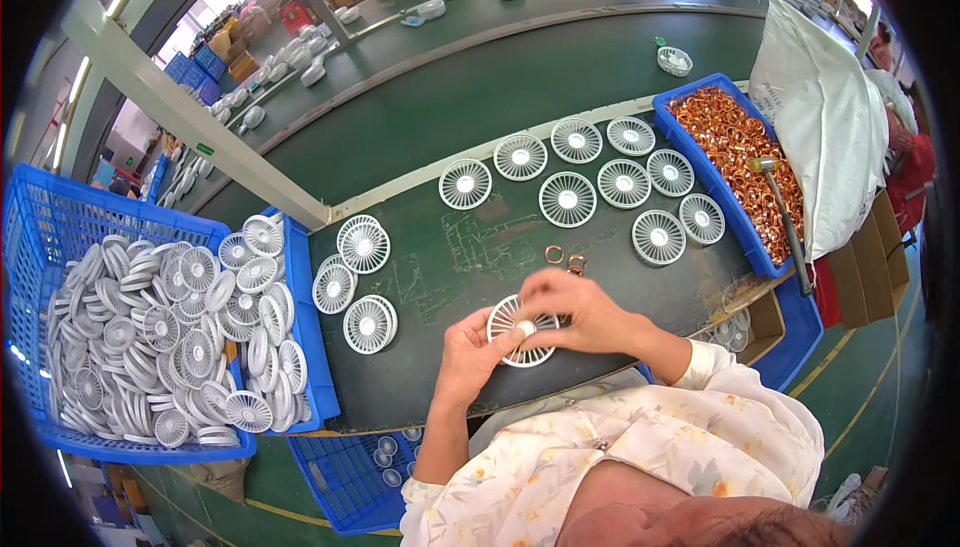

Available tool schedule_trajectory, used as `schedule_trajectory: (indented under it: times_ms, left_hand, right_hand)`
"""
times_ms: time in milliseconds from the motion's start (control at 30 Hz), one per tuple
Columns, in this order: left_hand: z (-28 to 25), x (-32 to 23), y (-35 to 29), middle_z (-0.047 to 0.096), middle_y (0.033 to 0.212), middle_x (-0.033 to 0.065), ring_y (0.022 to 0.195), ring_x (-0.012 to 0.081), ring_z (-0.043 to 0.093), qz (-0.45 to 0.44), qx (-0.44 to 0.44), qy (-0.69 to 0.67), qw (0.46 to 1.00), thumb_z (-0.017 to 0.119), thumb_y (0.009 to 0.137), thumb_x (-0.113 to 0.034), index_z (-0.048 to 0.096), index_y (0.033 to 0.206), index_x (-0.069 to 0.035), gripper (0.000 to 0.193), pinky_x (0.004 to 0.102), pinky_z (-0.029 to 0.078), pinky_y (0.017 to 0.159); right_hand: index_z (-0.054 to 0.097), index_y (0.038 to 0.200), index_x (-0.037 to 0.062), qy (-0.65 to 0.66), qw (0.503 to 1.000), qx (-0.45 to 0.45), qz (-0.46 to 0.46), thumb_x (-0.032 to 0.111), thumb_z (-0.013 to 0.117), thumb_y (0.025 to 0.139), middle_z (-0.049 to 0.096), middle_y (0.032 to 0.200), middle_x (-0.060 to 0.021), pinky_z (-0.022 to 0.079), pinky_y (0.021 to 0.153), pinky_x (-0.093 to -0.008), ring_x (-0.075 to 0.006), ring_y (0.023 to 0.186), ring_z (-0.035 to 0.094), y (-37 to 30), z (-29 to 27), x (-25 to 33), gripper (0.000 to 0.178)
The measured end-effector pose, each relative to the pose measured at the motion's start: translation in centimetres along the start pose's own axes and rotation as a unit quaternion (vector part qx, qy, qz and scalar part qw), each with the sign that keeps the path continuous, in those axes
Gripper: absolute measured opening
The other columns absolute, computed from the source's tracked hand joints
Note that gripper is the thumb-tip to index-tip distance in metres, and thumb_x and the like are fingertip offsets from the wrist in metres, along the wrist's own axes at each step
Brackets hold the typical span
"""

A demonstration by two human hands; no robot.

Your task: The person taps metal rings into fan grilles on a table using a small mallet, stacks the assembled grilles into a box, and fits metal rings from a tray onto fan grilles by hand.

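Observation:
Near the table's front edge, my left hand (466,352) grips a white round fan grille (537,356) by its left side, thumb on the face. My right hand (590,315) reaches over the same grille with its fingers bent together at the centre. Whatever those fingertips pinch, if anything, is hidden. Just beyond the right hand lie loose copper-coloured rings (553,255). Farther out on the table several white grilles (568,199) lie spread face up. Small stacks of grilles (370,325) sit to the left of my hands.
At left, a blue crate (25,237) and a narrower blue tray (318,367) are heaped with grilles. A blue tray (715,209) of copper rings stands at right, with a hammer (785,212) across it beside a white sack (810,117). Beyond the table runs a green conveyor (480,72).

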State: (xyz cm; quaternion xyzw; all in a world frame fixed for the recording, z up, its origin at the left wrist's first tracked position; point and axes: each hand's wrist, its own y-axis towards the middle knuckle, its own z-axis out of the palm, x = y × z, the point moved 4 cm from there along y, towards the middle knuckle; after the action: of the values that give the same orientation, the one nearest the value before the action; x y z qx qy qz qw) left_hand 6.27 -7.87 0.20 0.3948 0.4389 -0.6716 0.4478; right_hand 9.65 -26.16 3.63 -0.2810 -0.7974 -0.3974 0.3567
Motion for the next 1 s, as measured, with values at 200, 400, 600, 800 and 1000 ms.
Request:
schedule_trajectory:
  times_ms: [200,400,600,800,1000]
  left_hand:
    - [0.1,-2.4,4.3,0.076,0.102,0.0148,0.086,0.0168,0.074,0.24,-0.154,0.311,0.907,0.075,0.092,-0.008,0.065,0.121,-0.001,0.032,0.0312,0.058,0.075]
    - [0.7,-1.3,9.7,0.072,0.101,0.0079,0.098,0.0285,0.071,0.379,-0.17,0.608,0.677,0.071,0.087,-0.011,0.066,0.111,-0.012,0.025,0.0397,0.057,0.084]
    - [-0.9,-3.3,10.3,0.061,0.136,0.0164,0.135,0.0378,0.05,0.325,-0.123,0.577,0.739,0.081,0.08,-0.031,0.063,0.132,-0.01,0.058,0.0498,0.04,0.113]
    - [-13.1,-7.2,8.7,0.047,0.147,0.0289,0.143,0.0471,0.036,0.203,-0.447,0.65,0.58,0.082,0.081,-0.03,0.043,0.148,-0.001,0.083,0.0514,0.033,0.117]
    - [-14.4,-7.0,7.2,0.055,0.125,0.0216,0.119,0.0417,0.054,0.238,-0.401,0.605,0.645,0.084,0.075,-0.006,0.042,0.147,-0.003,0.084,0.0464,0.047,0.099]
  right_hand:
    - [0.067,0.107,0.0042,-0.17,0.963,-0.135,0.16,0.019,0.079,0.084,0.063,0.106,-0.0114,0.054,0.083,-0.0428,-0.0305,0.097,0.063,0.5,-3.0,-3.9,0.03]
    - [0.069,0.094,0.0066,-0.286,0.94,-0.117,0.145,0.012,0.078,0.078,0.06,0.097,-0.0104,0.05,0.083,-0.0431,-0.0318,0.095,0.059,-0.1,-0.9,-5.7,0.019]
    - [0.066,0.084,0.0021,-0.242,0.952,-0.159,0.099,0.006,0.076,0.082,0.063,0.1,-0.0101,0.052,0.077,-0.0368,-0.0261,0.088,0.062,-0.7,-2.2,-4.8,0.011]
    - [0.058,0.108,0.0,0.285,0.896,-0.164,0.298,0.014,0.058,0.104,0.07,0.108,-0.014,0.058,0.077,-0.0265,-0.013,0.087,0.069,-2.3,-2.3,-5.1,0.015]
    - [0.059,0.113,0.0009,0.37,0.869,-0.084,0.316,0.016,0.058,0.105,0.069,0.112,-0.0122,0.059,0.081,-0.0273,-0.0149,0.094,0.069,-2.1,0.3,-4.8,0.017]
